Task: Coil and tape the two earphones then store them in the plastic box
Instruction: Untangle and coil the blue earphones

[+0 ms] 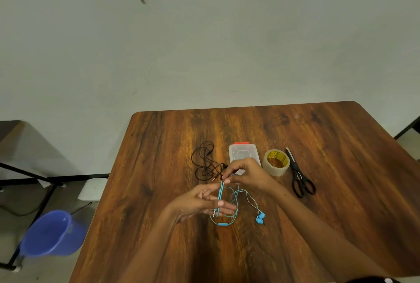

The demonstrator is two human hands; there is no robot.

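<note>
The blue earphone (235,205) hangs in loose loops between my two hands above the wooden table (318,226). My left hand (200,202) has the cable wound around its spread fingers, the plug by its thumb. My right hand (246,175) pinches the cable's upper end. The blue earbuds (260,218) rest on the table to the right. The black earphone (206,164) lies tangled and untouched behind my hands. The clear plastic box (243,152) with a red latch sits closed, partly hidden by my right hand.
A roll of clear tape (275,162) stands right of the box, and black scissors (300,176) lie beyond it. A blue bucket (51,234) and a black metal frame (34,180) stand on the floor to the left.
</note>
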